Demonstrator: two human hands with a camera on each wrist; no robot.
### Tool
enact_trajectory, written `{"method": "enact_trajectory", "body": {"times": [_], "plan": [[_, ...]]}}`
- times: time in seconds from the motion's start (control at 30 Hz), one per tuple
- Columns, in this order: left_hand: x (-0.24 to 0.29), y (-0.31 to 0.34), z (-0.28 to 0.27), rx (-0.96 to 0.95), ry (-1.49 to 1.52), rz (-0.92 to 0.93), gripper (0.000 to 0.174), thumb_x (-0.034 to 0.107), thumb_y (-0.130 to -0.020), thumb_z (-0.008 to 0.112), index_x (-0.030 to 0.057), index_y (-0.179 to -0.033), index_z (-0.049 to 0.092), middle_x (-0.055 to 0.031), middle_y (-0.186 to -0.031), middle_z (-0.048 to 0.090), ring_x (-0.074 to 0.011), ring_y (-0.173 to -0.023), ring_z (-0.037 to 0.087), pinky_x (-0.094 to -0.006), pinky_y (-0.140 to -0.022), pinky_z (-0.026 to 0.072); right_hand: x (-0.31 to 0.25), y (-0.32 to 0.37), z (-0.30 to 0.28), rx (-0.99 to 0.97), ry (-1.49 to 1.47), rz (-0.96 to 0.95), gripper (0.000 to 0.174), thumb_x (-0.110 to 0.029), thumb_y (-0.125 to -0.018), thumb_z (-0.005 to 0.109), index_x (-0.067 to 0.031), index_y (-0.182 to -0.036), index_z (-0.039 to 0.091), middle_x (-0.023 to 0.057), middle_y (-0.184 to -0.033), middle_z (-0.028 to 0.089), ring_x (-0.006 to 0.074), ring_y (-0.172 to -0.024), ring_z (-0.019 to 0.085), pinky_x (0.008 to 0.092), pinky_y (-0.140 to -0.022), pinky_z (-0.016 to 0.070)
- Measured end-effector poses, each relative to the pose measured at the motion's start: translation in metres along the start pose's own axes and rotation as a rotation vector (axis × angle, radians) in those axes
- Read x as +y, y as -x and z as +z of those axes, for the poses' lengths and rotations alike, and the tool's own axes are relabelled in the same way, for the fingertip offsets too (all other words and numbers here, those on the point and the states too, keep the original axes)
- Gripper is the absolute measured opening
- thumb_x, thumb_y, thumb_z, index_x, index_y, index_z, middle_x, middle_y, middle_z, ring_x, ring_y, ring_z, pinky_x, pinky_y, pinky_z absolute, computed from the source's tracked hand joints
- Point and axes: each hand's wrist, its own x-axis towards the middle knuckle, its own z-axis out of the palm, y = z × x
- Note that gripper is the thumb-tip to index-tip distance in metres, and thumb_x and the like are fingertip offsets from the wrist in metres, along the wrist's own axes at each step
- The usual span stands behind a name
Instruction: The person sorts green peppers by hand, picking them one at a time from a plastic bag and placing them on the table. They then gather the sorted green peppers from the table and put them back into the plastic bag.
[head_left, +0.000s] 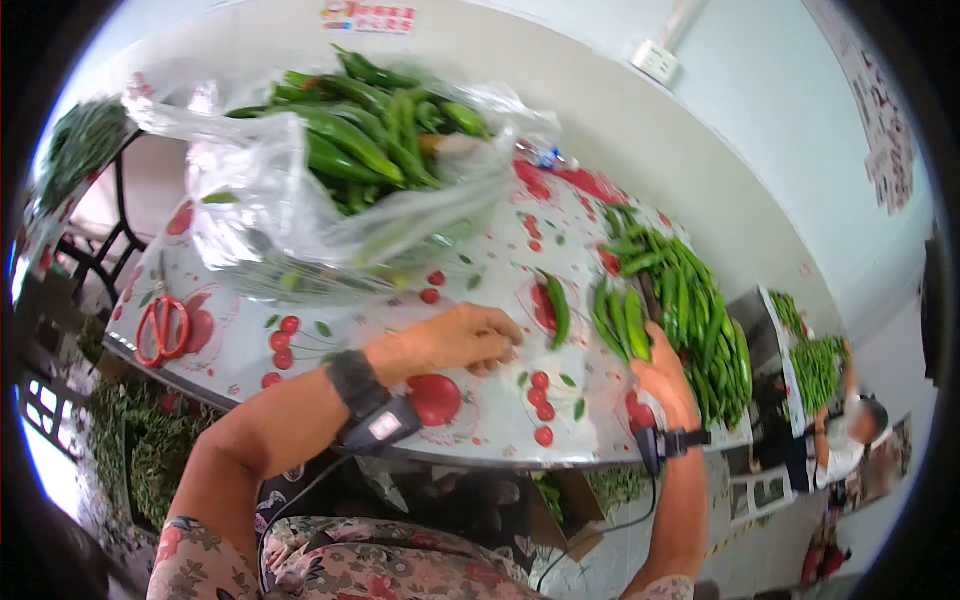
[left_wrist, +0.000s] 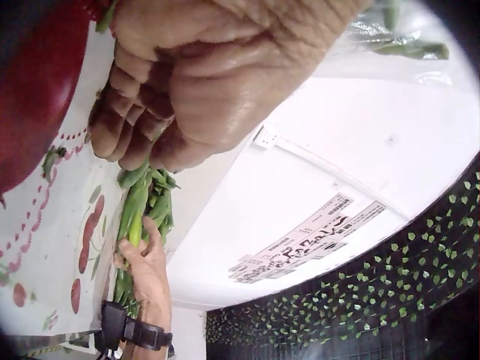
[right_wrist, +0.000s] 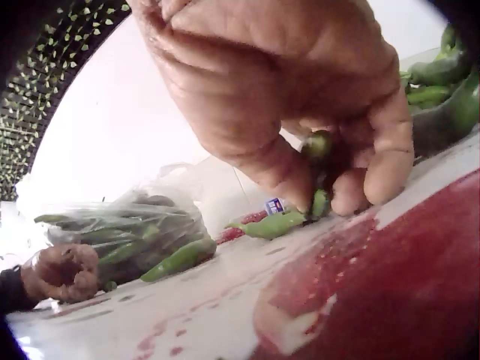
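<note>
My left hand (head_left: pixel 460 338) hovers over the cherry-patterned tablecloth (head_left: pixel 480 420), its fingers loosely curled and nothing visible in them. Just beyond its fingertips lies a single green chili pepper (head_left: pixel 559 312). Farther right, my right hand (head_left: pixel 668 385) holds a few green chili peppers (head_left: pixel 622 318) low over the cloth. In the right wrist view, thumb and fingers curl round a green pepper (right_wrist: pixel 318 146), partly hidden by the hand. Beside the right hand spreads a long pile of green peppers (head_left: pixel 705 320). A clear plastic bag (head_left: pixel 250 220) heaped with larger green peppers (head_left: pixel 345 140) stands beyond the left hand.
Red-handled scissors (head_left: pixel 163 330) lie near the table's left edge. A wall (head_left: pixel 560 60) runs along the table's back. Below the front edge sits a cardboard box (head_left: pixel 570 505). At far right, another person (head_left: pixel 845 440) is beside trays of green produce (head_left: pixel 820 370).
</note>
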Motion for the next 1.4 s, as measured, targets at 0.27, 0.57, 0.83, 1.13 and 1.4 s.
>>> {"method": "enact_trajectory", "body": {"times": [0.27, 0.57, 0.83, 1.13, 1.4], "plan": [[-0.006, -0.003, -0.002, -0.046, 0.011, -0.008, 0.031, 0.018, -0.089, 0.051, -0.0016, -0.113, 0.055, -0.0086, -0.090, 0.063, -0.0129, -0.076, 0.059, -0.0263, -0.069, 0.0516, -0.009, 0.005, -0.004, 0.038, -0.652, 0.242, 0.050, -0.001, -0.083, 0.050, 0.0024, -0.131, 0.037, 0.0100, -0.092, 0.056, 0.0146, -0.064, 0.055, 0.0275, -0.051, 0.0503], [-0.005, -0.003, -0.002, -0.057, -0.026, 0.005, 0.030, 0.018, -0.090, 0.049, -0.0021, -0.112, 0.055, -0.0076, -0.089, 0.062, -0.0123, -0.072, 0.059, -0.0249, -0.067, 0.0516, 0.023, 0.003, -0.008, 0.160, -0.957, 0.166, 0.042, 0.003, -0.084, 0.051, 0.0030, -0.126, 0.042, 0.0112, -0.100, 0.054, 0.0172, -0.075, 0.058, 0.0265, -0.065, 0.0512], [-0.003, 0.001, -0.001, -0.019, -0.035, 0.010, 0.030, 0.018, -0.089, 0.051, -0.0020, -0.111, 0.056, -0.0088, -0.091, 0.063, -0.0128, -0.075, 0.060, -0.0253, -0.067, 0.0513, 0.024, -0.004, -0.004, 0.184, -1.201, 0.093, 0.041, 0.003, -0.082, 0.053, 0.0025, -0.122, 0.045, 0.0121, -0.102, 0.055, 0.0212, -0.087, 0.058, 0.0319, -0.078, 0.0498], [0.002, -0.001, 0.001, -0.013, 0.006, -0.039, 0.025, 0.013, -0.090, 0.051, -0.0016, -0.110, 0.056, -0.0081, -0.088, 0.061, -0.0126, -0.076, 0.059, -0.0250, -0.065, 0.0512, 0.051, -0.022, 0.006, 0.257, -1.173, 0.152, 0.035, 0.010, -0.080, 0.053, 0.0064, -0.114, 0.049, 0.0148, -0.103, 0.055, 0.0267, -0.097, 0.059, 0.0352, -0.082, 0.0515], [-0.002, -0.003, -0.002, -0.025, -0.004, -0.022, 0.025, 0.013, -0.090, 0.052, -0.0019, -0.110, 0.056, -0.0087, -0.088, 0.062, -0.0130, -0.075, 0.059, -0.0254, -0.064, 0.0514, 0.041, -0.009, -0.007, 0.338, -1.279, 0.120, 0.040, 0.010, -0.079, 0.054, 0.0111, -0.117, 0.044, 0.0206, -0.105, 0.056, 0.0295, -0.097, 0.059, 0.0353, -0.082, 0.0513]]}}
